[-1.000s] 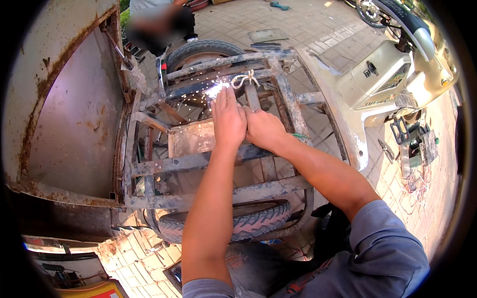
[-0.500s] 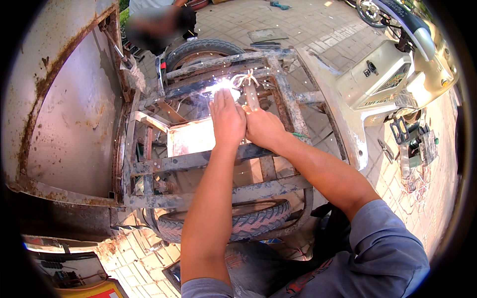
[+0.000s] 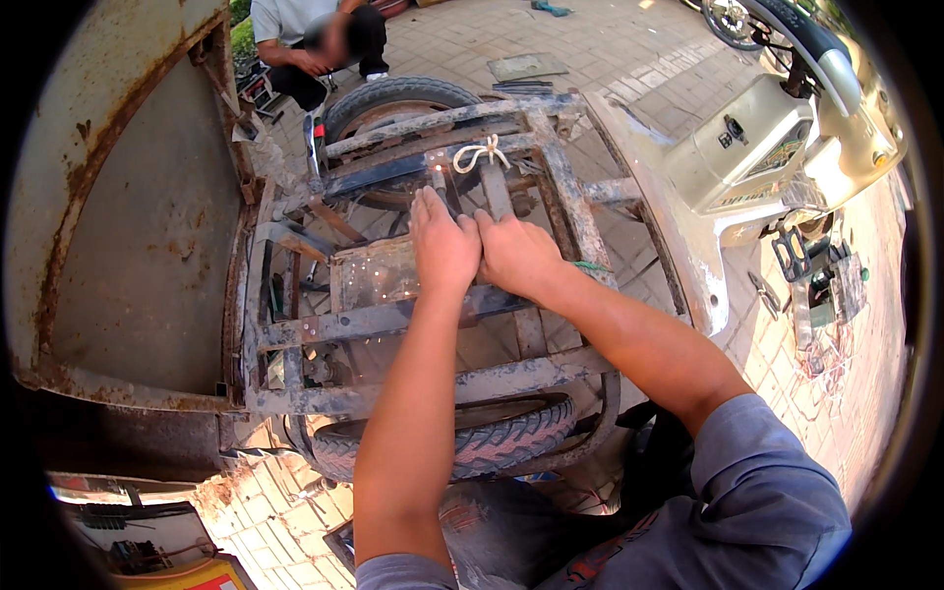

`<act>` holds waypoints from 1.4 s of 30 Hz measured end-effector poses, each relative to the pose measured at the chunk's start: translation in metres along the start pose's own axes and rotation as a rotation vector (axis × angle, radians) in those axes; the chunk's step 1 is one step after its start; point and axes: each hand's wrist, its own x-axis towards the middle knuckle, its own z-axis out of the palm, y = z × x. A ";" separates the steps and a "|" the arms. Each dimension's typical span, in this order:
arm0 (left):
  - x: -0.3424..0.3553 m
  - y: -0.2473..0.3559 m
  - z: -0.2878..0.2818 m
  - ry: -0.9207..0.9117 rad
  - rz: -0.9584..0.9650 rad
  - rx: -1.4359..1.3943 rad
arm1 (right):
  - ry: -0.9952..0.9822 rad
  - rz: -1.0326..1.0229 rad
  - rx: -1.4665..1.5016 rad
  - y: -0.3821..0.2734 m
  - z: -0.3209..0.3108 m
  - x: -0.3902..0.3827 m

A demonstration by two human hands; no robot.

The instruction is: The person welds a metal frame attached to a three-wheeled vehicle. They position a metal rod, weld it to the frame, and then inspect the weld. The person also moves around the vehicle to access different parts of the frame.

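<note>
My left hand is over the middle of a rusty metal vehicle frame, its fingers stretched out together toward a dark crossbar. Just past its fingertips, a small orange glow shows on that crossbar. A thin dark rod slants down from near the glow toward my hands. Touching the left hand, my right hand is closed at the lower end of a flat metal bar; what its fingers hold is hidden. A pale cord is tied at the bar's upper end.
A rusty panel rises at left. Tyres flank the frame, one far and one near. A person crouches behind it. The cream front body stands right, with pliers and a pedal on the paving.
The bright white arc and most flying sparks have died away, leaving a small glow. My hands have barely moved. The crouching person has lifted their upper body.
</note>
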 end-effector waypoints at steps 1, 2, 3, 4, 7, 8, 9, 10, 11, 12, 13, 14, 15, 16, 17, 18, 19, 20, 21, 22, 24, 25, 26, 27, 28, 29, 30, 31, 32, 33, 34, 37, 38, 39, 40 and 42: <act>-0.001 0.002 0.000 -0.005 0.005 -0.008 | -0.001 0.001 -0.002 0.001 0.000 0.001; -0.001 0.002 0.001 -0.001 0.006 -0.011 | -0.003 0.000 -0.005 0.002 0.000 0.001; -0.001 0.002 0.001 0.004 0.008 -0.013 | -0.003 -0.001 -0.004 0.002 0.000 0.001; -0.001 0.002 0.002 0.008 0.009 -0.015 | -0.002 -0.002 -0.003 0.002 -0.001 0.001; -0.001 0.006 0.000 -0.005 0.022 0.020 | -0.003 0.002 -0.003 0.002 -0.004 0.001; -0.001 0.004 0.001 -0.009 0.058 0.037 | -0.002 0.003 -0.003 0.001 -0.004 0.001; 0.000 0.002 0.003 -0.013 0.094 0.054 | 0.002 -0.002 -0.005 0.002 -0.003 0.001; 0.000 0.000 0.004 -0.017 0.130 0.072 | 0.006 -0.007 -0.007 0.002 -0.002 0.001; 0.001 0.000 0.004 -0.020 0.160 0.068 | 0.011 -0.011 -0.010 0.004 -0.001 0.002; 0.001 0.000 0.004 -0.023 0.190 0.065 | 0.012 -0.010 -0.008 0.005 0.000 0.003; 0.002 -0.001 0.004 -0.026 0.220 0.061 | 0.012 -0.009 -0.006 0.005 0.002 0.003; 0.001 0.000 0.004 -0.023 0.222 0.053 | 0.012 -0.007 -0.004 0.006 0.002 0.003; 0.001 0.000 0.004 -0.021 0.223 0.045 | 0.009 -0.001 -0.002 0.006 0.002 0.003; 0.001 0.001 0.004 -0.018 0.225 0.037 | 0.005 0.006 0.001 0.005 0.001 0.003; 0.001 0.000 0.004 -0.021 0.221 0.043 | 0.001 0.012 0.004 0.005 0.001 0.003; 0.002 0.000 0.004 -0.025 0.218 0.048 | 0.003 0.009 -0.004 0.005 0.001 0.003; 0.002 0.000 0.004 -0.028 0.215 0.054 | 0.006 0.006 -0.011 0.006 0.002 0.003; 0.002 0.000 0.004 -0.026 0.214 0.047 | 0.008 0.003 -0.018 0.006 0.002 0.003; 0.002 0.000 0.005 -0.025 0.214 0.040 | -0.034 0.008 -0.008 0.006 0.001 0.004; 0.002 0.000 0.005 -0.023 0.214 0.033 | -0.075 0.013 0.002 0.007 -0.001 0.005; 0.002 -0.001 0.005 -0.020 0.223 0.028 | -0.087 0.011 0.004 0.006 -0.002 0.005; 0.002 -0.002 0.005 -0.018 0.227 0.025 | -0.057 0.004 -0.004 0.004 -0.001 0.004; 0.002 -0.002 0.005 -0.019 0.224 0.028 | -0.026 -0.002 -0.014 0.004 -0.001 0.003; 0.002 -0.001 0.005 -0.020 0.221 0.030 | -0.012 -0.001 -0.020 0.005 0.000 0.004; 0.002 0.000 0.006 -0.020 0.218 0.033 | 0.001 0.001 -0.026 0.007 0.002 0.004; 0.002 0.001 0.006 -0.020 0.217 0.032 | 0.013 0.002 -0.032 0.008 0.004 0.005; 0.002 0.001 0.006 -0.021 0.216 0.031 | 0.021 -0.003 -0.029 0.008 0.004 0.004; 0.002 0.002 0.005 -0.020 0.214 0.030 | 0.029 -0.008 -0.026 0.008 0.004 0.004; 0.002 0.000 0.005 -0.018 0.214 0.034 | 0.036 -0.014 -0.023 0.007 0.003 0.003; 0.003 -0.001 0.004 -0.015 0.215 0.038 | 0.013 -0.008 -0.009 0.006 0.002 0.003; 0.004 -0.002 0.004 -0.013 0.215 0.042 | -0.011 -0.002 0.005 0.004 0.000 0.004; 0.002 0.000 0.000 0.014 0.137 0.038 | -0.060 0.002 0.018 0.001 -0.007 0.002; 0.001 0.000 -0.003 0.008 0.107 0.042 | -0.072 -0.001 0.019 -0.001 -0.008 0.001; 0.002 -0.004 -0.003 0.003 0.096 0.049 | -0.065 0.002 0.009 -0.002 -0.007 0.001; 0.002 -0.008 -0.002 -0.002 0.085 0.057 | -0.059 0.005 0.000 -0.003 -0.006 0.001; 0.003 -0.008 -0.002 -0.010 0.067 0.067 | -0.047 0.006 -0.013 -0.002 -0.004 0.000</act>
